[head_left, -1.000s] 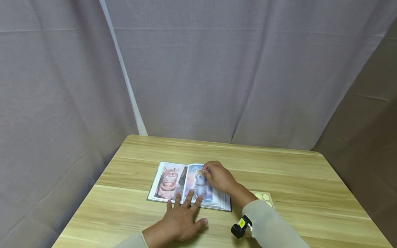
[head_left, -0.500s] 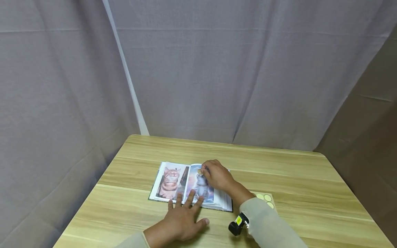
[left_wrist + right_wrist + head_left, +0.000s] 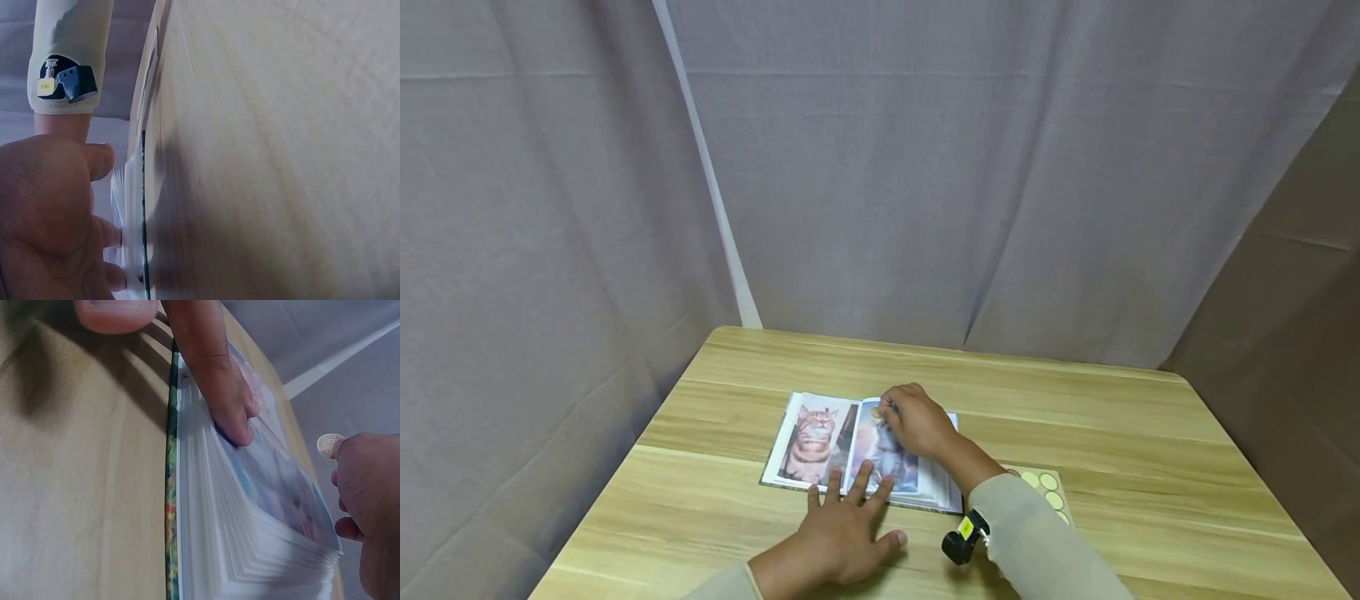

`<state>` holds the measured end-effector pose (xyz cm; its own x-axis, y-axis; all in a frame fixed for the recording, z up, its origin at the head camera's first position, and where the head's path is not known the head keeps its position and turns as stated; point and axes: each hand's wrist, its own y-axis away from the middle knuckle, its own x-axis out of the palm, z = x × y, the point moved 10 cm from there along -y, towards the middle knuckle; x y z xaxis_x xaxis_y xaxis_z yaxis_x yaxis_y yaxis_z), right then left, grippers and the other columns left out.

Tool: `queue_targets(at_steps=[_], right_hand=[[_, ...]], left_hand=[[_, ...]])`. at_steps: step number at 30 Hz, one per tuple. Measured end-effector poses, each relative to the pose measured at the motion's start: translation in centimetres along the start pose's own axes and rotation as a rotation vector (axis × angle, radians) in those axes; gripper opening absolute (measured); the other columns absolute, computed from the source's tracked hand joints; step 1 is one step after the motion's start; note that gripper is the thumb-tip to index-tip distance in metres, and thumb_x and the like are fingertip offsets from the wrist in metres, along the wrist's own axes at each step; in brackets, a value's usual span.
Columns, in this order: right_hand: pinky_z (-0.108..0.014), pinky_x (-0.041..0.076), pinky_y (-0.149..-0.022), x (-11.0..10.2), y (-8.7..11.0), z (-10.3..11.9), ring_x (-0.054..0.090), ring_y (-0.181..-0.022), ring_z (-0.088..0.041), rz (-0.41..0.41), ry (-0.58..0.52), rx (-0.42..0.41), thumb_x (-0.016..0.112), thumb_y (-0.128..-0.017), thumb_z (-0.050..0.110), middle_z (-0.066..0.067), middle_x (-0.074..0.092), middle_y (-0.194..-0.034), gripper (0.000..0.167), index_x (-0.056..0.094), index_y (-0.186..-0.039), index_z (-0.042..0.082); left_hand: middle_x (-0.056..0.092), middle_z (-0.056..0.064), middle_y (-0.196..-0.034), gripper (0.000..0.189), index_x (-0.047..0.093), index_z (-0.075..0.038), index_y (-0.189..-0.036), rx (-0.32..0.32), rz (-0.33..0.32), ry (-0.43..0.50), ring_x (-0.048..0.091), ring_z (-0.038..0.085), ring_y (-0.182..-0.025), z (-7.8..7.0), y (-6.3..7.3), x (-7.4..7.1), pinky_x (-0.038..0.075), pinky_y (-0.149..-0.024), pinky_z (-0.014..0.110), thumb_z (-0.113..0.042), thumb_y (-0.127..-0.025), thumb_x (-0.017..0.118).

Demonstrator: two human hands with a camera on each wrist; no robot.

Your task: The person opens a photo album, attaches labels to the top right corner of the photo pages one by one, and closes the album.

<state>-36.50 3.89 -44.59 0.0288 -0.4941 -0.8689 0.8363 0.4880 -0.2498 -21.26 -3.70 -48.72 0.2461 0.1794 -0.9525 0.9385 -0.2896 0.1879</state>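
An open photo album (image 3: 940, 493) lies on the wooden table, with a ginger cat picture (image 3: 811, 442) on its left page and a grey cat picture (image 3: 891, 458) on its right. My left hand (image 3: 842, 533) is spread flat, its fingertips resting on the album's near edge. Over the top of the right page, my right hand (image 3: 917, 425) pinches a round gold sticker (image 3: 329, 445) between thumb and finger. In the right wrist view the sticker's embossed face shows, and it looks clear of the page. The album's thick stack of sleeves (image 3: 250, 550) is seen edge-on there.
A sheet of round pale yellow stickers (image 3: 1051, 493) lies right of the album, partly under my right forearm. A small black wrist camera (image 3: 964, 537) hangs at the right cuff. Grey curtains (image 3: 865, 183) stand behind the table.
My right hand has shifted slightly left over the right page, still pinching the sticker. More of the sticker sheet shows beside the forearm. The left hand stays in place.
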Motion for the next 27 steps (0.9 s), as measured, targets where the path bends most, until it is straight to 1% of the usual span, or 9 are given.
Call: queue_targets(at_steps=[4,9,15,21,27], right_hand=[[-0.047,0.051,-0.098,0.3,-0.4,0.2,0.057,-0.123,-0.025,-0.012,-0.003,-0.005,0.063,-0.103,0.026,-0.007,0.065,-0.124,0.008,0.065,-0.102,0.019],[-0.047,0.051,-0.099,0.7,-0.5,0.2,0.056,-0.126,-0.026,-0.013,0.009,-0.007,0.064,-0.102,0.028,-0.008,0.065,-0.126,0.008,0.065,-0.103,0.02],[-0.045,0.047,-0.104,0.7,-0.8,0.5,0.054,-0.128,-0.025,-0.023,0.011,-0.027,0.064,-0.102,0.027,-0.004,0.067,-0.123,0.008,0.065,-0.101,0.02],[-0.043,0.043,-0.109,1.1,-1.4,0.7,0.053,-0.127,-0.025,-0.025,0.02,-0.052,0.063,-0.103,0.026,-0.003,0.069,-0.12,0.008,0.065,-0.101,0.018],[-0.043,0.043,-0.108,1.2,-2.1,0.8,0.053,-0.125,-0.026,-0.028,0.027,-0.05,0.064,-0.102,0.025,-0.004,0.069,-0.119,0.008,0.066,-0.099,0.018]], left_hand=[[0.018,0.011,-0.169,0.081,0.031,-0.028,-0.162,0.0,-0.001,0.005,0.018,0.058,-0.145,0.0,0.0,0.1,0.021,-0.109,0.077,-0.074,-0.097,0.04],[0.018,0.011,-0.169,0.08,0.032,-0.029,-0.162,-0.001,0.0,0.0,0.018,0.058,-0.145,0.0,0.0,0.1,0.021,-0.109,0.077,-0.074,-0.097,0.04],[0.018,0.011,-0.169,0.08,0.032,-0.029,-0.162,-0.004,-0.014,-0.012,0.019,0.058,-0.145,0.0,0.0,0.1,0.021,-0.11,0.076,-0.074,-0.096,0.04],[0.017,0.01,-0.169,0.081,0.03,-0.03,-0.162,-0.01,-0.013,-0.022,0.019,0.058,-0.145,0.1,0.0,0.1,0.021,-0.11,0.076,-0.075,-0.096,0.039],[0.018,0.011,-0.169,0.081,0.031,-0.029,-0.162,-0.007,-0.013,-0.02,0.019,0.058,-0.145,0.0,0.0,-0.1,0.022,-0.11,0.076,-0.075,-0.096,0.039]])
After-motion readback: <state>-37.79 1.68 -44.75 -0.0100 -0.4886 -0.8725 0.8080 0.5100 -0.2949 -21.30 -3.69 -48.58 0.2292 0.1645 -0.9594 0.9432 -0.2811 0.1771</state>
